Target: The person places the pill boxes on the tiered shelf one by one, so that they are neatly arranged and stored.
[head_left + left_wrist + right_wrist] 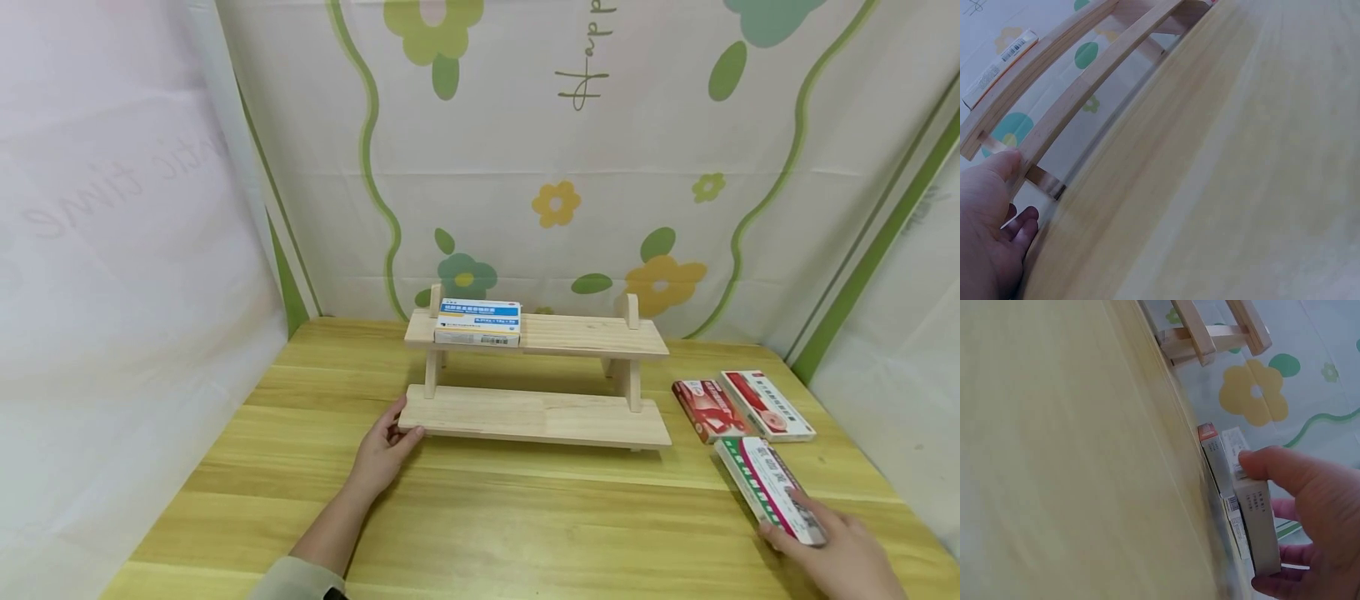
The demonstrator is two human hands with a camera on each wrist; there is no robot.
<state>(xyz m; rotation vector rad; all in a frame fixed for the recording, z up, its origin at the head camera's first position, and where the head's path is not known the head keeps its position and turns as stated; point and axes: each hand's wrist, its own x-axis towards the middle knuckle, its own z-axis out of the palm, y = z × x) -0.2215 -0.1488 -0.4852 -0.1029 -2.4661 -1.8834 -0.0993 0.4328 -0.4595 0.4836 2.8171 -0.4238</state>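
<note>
Hold the green-striped box, clamped in the right hand over the desk's right side, level and clear of the red box beyond. Pinching the shelf's lower left end in the left hand, steady lightly; avoid jolting the blue-and-white box on top.

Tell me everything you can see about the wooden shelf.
The shelf looks like pale wood: two tiers, the upper set back, with side supports poking above it. It stands upright on the table. A box lies toward the upper tier's left end; the left hand holds the lower tier's left end.
</note>
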